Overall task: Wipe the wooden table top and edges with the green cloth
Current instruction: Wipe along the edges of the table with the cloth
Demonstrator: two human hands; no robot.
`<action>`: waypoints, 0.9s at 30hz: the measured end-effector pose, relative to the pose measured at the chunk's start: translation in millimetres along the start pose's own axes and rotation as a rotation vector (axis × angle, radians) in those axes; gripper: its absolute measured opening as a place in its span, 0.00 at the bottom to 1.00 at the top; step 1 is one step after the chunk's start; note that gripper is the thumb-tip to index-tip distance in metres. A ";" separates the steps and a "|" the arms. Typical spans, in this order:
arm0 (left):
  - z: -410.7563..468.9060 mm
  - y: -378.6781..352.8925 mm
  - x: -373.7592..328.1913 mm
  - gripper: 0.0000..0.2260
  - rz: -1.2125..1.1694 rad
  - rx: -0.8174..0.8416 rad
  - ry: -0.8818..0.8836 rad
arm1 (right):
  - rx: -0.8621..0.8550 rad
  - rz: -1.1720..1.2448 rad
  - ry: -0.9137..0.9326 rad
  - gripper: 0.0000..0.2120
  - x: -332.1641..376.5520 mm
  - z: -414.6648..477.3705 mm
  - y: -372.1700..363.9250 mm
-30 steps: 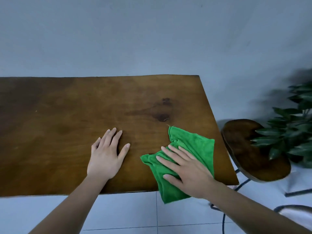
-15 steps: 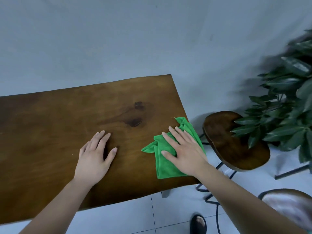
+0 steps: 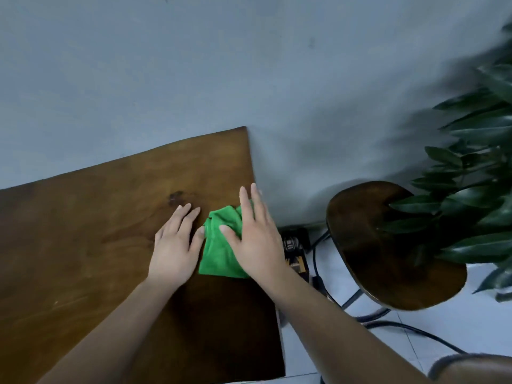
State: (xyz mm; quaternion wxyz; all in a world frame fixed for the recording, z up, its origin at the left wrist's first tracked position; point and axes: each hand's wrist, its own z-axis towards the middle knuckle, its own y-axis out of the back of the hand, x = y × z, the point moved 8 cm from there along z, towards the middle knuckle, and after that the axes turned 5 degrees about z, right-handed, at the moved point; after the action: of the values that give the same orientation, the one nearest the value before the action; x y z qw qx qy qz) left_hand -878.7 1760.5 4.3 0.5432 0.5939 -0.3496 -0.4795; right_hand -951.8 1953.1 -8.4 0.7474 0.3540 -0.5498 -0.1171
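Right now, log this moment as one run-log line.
right hand: flat, pressing crumpled green cloth | cloth: on brown wooden table top, by its right edge | left hand: flat on wood beside cloth

Matt brown wood table top (image 3: pixel 110 217) w/ dark knot, fuzzy green cloth (image 3: pixel 219 245), glossy wood stool seat (image 3: pixel 388 245).

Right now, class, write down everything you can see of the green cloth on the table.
The green cloth is bright green, soft and fuzzy like microfibre, crumpled into folds. It lies on the wooden table, close to its right edge. The right hand presses flat on its right part with straight fingers, hiding that part. The left hand lies flat beside it, thumb touching its left edge.
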 end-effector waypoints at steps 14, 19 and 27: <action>28.2 -7.3 -15.8 0.27 0.092 0.023 0.015 | 0.141 0.494 -0.402 0.37 -48.4 25.6 -26.4; 29.3 -9.8 -14.2 0.28 0.108 0.047 0.011 | 0.115 0.459 -0.380 0.32 -56.2 120.9 -35.9; 30.2 -9.4 -15.4 0.31 0.103 0.065 0.040 | 0.109 0.405 -0.423 0.25 -59.9 244.9 -41.1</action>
State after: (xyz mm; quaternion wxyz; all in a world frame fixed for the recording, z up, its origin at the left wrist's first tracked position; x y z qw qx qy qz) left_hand -912.8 1767.2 -0.5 0.5543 0.6020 -0.3843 -0.4274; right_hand -1186.7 1859.2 -44.3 0.6043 0.2445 -0.7583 -0.0068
